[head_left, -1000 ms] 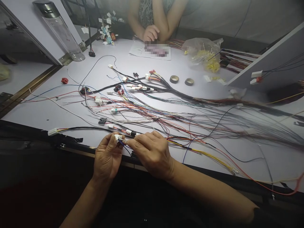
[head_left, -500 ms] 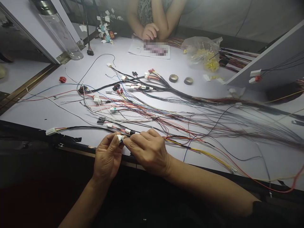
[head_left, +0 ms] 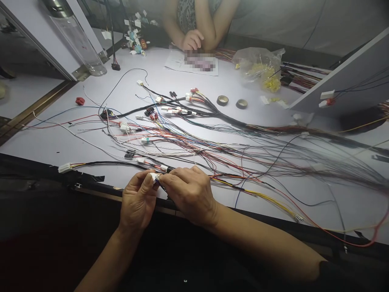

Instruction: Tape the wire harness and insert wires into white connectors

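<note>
My left hand pinches a small white connector between thumb and fingers at the table's front edge. Close against it, my right hand has its fingers closed on wires at the connector's right side; the fingers hide most of them. Just behind my hands runs a black-sleeved branch ending in a white connector on the left. Beyond lies a spread of thin loose wires with black, white and red connectors among them.
A thick taped harness crosses the table toward the right. Behind it lie two tape rolls and a plastic bag of yellow parts. A glass bottle stands back left. Across the table a person's arms rest near a paper sheet.
Almost nothing differs. My right hand has shifted very slightly at the connector, and a little more of the wires shows under its fingers.
</note>
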Action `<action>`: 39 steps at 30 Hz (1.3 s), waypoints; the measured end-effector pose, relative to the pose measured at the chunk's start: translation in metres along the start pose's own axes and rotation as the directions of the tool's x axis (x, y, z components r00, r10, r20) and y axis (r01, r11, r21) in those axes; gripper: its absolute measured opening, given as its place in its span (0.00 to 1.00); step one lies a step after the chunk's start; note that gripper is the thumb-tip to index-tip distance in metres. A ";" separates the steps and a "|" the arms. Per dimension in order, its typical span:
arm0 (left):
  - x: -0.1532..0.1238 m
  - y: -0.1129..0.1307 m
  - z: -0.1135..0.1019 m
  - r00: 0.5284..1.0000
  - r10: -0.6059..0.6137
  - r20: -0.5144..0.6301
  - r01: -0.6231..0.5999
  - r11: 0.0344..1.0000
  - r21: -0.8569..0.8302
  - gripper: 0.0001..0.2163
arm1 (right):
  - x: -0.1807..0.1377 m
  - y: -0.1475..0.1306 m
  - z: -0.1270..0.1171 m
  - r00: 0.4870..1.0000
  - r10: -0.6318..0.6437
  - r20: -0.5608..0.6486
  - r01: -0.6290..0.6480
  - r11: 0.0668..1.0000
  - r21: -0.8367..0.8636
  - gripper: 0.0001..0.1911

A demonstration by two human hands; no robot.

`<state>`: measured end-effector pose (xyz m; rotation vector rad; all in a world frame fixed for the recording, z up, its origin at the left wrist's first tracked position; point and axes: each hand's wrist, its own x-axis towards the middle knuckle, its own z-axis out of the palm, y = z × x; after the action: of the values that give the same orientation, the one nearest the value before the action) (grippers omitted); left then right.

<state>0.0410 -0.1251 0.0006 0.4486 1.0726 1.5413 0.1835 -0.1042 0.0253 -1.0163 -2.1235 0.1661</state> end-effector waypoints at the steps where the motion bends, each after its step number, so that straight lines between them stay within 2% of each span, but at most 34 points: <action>1: 0.000 0.000 0.000 1.000 -0.002 0.001 0.002 1.000 0.000 0.10 | 0.000 0.000 0.001 1.000 0.005 0.005 -0.005 1.000 0.000 0.10; 9: 0.000 0.000 -0.001 1.000 0.008 0.006 -0.008 1.000 0.015 0.10 | 0.000 -0.001 0.004 0.998 -0.039 0.053 0.041 0.999 -0.030 0.10; 20: 0.001 -0.001 0.001 1.000 0.026 -0.006 -0.026 0.999 0.031 0.11 | -0.002 0.000 0.002 0.999 0.036 0.019 -0.036 0.999 0.017 0.11; 32: 0.002 -0.001 -0.003 1.000 0.018 -0.006 -0.017 0.998 0.054 0.11 | 0.004 0.002 0.005 0.988 0.043 0.145 -0.052 0.997 0.063 0.09; 36: 0.003 -0.001 -0.002 1.000 0.019 -0.004 -0.019 0.999 0.048 0.11 | 0.006 0.003 0.007 0.990 0.035 0.133 -0.044 0.997 0.064 0.09; 39: 0.003 0.000 0.000 1.000 0.009 -0.010 -0.008 0.999 0.039 0.12 | 0.004 0.004 0.006 0.993 0.056 0.103 -0.070 0.989 0.131 0.10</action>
<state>0.0403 -0.1222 0.0000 0.4727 1.1110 1.5338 0.1806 -0.0978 0.0219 -1.0143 -2.1380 0.3926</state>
